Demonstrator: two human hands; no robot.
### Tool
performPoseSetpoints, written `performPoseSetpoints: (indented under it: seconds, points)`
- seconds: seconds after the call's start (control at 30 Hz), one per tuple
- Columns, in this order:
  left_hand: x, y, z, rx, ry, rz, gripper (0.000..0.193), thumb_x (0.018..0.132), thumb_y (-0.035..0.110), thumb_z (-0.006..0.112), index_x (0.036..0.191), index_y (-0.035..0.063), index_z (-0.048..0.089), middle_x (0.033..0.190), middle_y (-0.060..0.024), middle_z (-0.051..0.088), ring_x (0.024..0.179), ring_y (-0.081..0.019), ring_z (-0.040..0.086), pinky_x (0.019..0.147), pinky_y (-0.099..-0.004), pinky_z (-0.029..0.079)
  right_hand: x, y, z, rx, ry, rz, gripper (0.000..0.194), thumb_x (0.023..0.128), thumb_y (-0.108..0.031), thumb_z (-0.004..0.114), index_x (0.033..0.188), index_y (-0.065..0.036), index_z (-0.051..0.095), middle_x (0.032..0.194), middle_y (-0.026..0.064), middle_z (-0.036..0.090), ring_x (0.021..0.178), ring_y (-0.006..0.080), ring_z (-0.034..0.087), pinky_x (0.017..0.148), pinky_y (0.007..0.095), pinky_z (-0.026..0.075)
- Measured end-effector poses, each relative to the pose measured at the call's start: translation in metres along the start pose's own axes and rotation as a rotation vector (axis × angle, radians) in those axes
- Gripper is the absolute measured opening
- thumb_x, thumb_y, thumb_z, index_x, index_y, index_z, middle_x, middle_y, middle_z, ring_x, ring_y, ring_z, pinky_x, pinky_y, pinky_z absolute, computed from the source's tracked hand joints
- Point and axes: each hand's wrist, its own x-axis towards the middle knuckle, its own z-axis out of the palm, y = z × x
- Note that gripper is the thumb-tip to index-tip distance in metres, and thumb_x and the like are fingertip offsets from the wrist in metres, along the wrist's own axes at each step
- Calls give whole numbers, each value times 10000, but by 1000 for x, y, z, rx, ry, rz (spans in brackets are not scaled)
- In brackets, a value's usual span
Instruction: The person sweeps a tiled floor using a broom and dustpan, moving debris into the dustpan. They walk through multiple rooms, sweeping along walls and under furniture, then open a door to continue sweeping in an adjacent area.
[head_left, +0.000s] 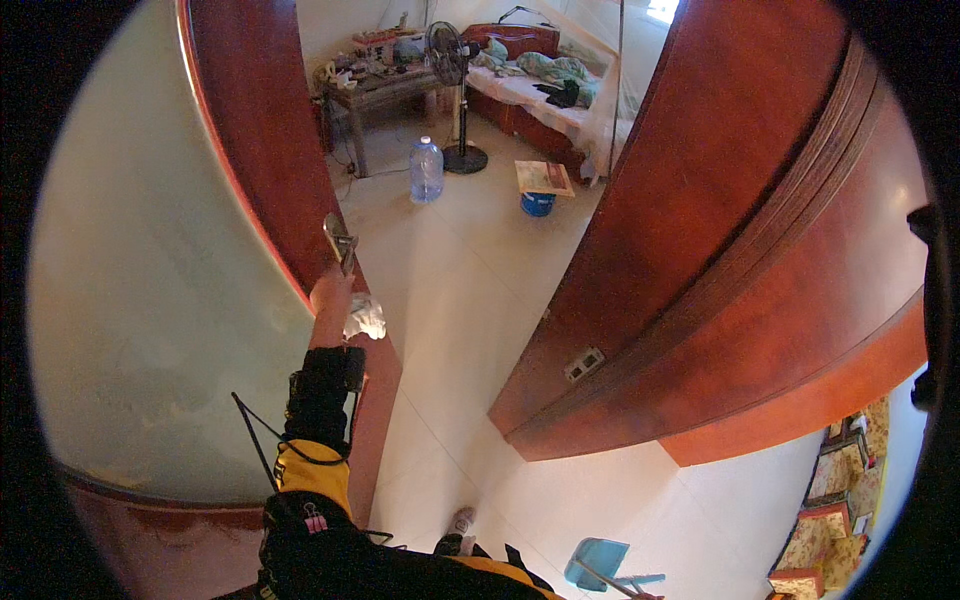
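My left hand (330, 291) reaches forward to the edge of the reddish-brown door frame (379, 390), just below a metal door handle (341, 244). A crumpled white cloth (366, 316) sticks out beside the hand and wrist and appears to be held in it; the fingers are mostly hidden. At the bottom edge, a sliver of my right hand (649, 596) shows at the end of the long handle of a blue dustpan (598, 562). The dustpan is over the pale tiled floor, to the right of my shoe (464, 519).
Tall reddish-brown panelling (675, 247) with a socket plate (584, 364) lines the right side. Through the doorway are a large water bottle (426, 171), a standing fan (463, 120), a blue bucket (537, 204) under a flat board (544, 178), a cluttered table (382, 91) and a bed (536, 94).
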Motion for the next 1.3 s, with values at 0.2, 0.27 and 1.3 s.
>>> performPoseSetpoints:
  seconds: [0.2,0.27,1.3]
  points:
    - [-22,30,-3,-81,71,88,343,804,377,527,940,63,563,861,-168,621,810,-325,614,662,-462,488,-9,2,2,0,-7,-6,39,608,-68,588,634,-57,561,585,49,530,636,207,536,696,350,438]
    - [-30,40,-5,-49,-90,99,430,820,417,499,1088,81,509,976,-154,599,885,-311,594,710,-449,477,-15,3,2,-5,-6,-12,40,607,-67,589,635,-56,562,585,49,530,636,207,536,696,351,438]
    - [-58,161,112,-154,-188,687,530,889,423,414,1206,2,470,1162,-227,509,1045,-390,491,852,-448,400,-37,32,-115,228,-213,-214,58,695,-91,547,727,-43,543,658,68,497,670,203,512,690,352,435]
